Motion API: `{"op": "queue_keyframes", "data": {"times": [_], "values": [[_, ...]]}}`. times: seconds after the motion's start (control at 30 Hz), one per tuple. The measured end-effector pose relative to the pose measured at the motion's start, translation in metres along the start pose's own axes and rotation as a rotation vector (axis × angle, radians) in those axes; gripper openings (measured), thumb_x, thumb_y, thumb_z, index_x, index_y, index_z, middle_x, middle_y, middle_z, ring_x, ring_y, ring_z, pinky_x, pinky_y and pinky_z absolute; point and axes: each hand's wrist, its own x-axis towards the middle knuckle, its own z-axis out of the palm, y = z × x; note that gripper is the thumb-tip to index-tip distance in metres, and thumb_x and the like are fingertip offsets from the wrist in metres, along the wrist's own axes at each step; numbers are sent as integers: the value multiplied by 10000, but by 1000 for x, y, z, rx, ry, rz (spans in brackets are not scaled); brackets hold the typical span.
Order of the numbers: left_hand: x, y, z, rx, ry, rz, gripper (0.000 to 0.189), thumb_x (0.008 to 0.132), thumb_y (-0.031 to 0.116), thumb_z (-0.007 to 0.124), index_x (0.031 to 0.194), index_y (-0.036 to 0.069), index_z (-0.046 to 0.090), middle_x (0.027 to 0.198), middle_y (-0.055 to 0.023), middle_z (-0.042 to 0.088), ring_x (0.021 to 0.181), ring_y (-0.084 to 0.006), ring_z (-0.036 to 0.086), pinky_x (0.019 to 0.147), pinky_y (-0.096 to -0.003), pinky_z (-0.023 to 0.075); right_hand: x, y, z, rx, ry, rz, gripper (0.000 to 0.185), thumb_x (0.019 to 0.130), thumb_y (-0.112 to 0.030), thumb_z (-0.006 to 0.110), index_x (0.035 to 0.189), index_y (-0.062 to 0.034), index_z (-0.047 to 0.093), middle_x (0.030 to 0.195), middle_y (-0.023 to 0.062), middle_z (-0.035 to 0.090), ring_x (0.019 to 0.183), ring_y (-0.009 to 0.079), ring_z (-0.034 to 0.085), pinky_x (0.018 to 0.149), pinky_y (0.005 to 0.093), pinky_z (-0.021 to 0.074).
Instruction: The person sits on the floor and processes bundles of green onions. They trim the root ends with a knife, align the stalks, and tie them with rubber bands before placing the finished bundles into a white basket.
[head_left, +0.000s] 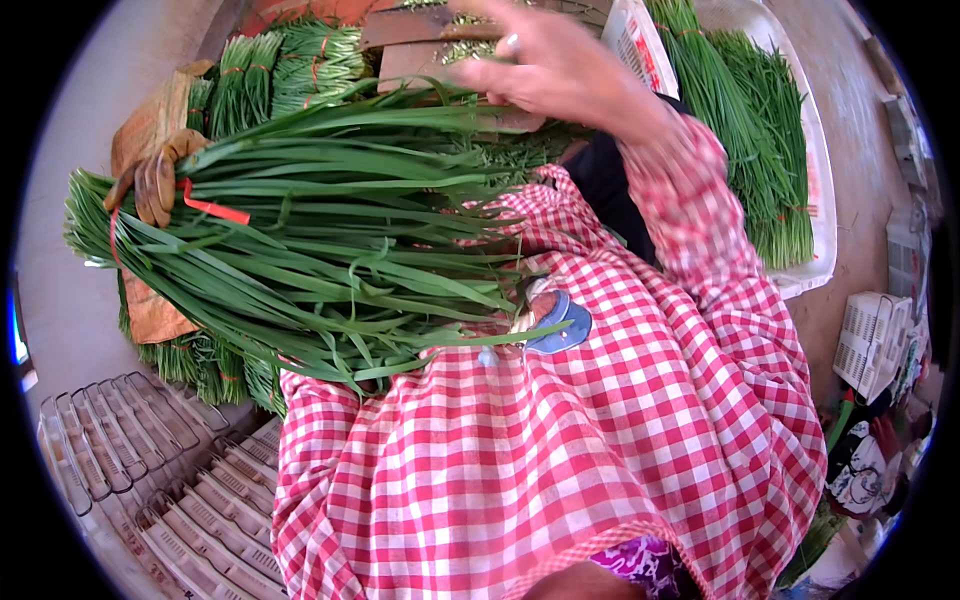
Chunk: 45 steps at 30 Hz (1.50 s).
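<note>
A large bunch of garlic chives (322, 232) lies across my front, pale cut ends to the left and green leaf tips against my checked smock. My left hand (156, 178), in a brown-stained glove, grips it near the cut ends. A red tie (217, 208) sticks out beside the glove, and another red band circles the stems nearer me. My left forearm is hidden under the leaves. My bare right hand (544, 71) is blurred, fingers apart and nothing seen in it. It is raised over a wooden board (412, 66), near what looks like a cleaver (405, 26).
Banded chive bunches (315, 64) lie at the far left, more below the held bunch. A white plastic crate (821, 187) holds chives on the right. Stacked plastic crates (210, 517) with wire handles stand lower left. Chopped bits litter the board. Another person (862, 465) is at lower right.
</note>
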Motion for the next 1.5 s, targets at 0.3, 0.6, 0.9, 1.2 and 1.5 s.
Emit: {"op": "queue_keyframes", "data": {"times": [0.3,0.6,0.9,1.2,1.5], "values": [[-5,-14,13,-100,27,31,815,856,679,348,1339,26,423,1292,-119,509,1145,-253,505,987,-380,411,-12,94,17,-423,101,319,464,837,-222,540,1246,-23,448,787,185,653,748,348,639,650,454,497],[-11,-18,3,-97,98,80,841,847,703,341,1337,25,429,1297,-118,508,1148,-253,505,988,-382,411,-30,-55,75,-47,-341,-16,792,725,-186,718,1400,-64,322,1128,250,582,864,339,641,744,414,514],[20,-57,11,-229,140,127,867,838,728,334,1335,25,434,1302,-118,507,1150,-254,505,988,-384,412,-23,82,29,-485,-151,-101,477,737,-100,637,1187,-43,490,797,208,622,775,380,617,664,457,472],[-35,-79,54,159,-46,81,919,790,717,476,1213,-99,502,1121,-149,617,1015,-227,589,886,-337,459,32,-45,8,53,25,-4,397,876,-268,589,1153,14,556,1007,189,646,877,280,643,757,336,494],[-94,-55,100,60,-187,-61,935,566,500,854,1234,-43,490,1094,-91,630,977,-169,600,850,-307,479,5,-48,55,162,-70,-25,1224,579,-402,861,1423,29,85,1249,238,456,1166,390,471,966,424,397]]}}
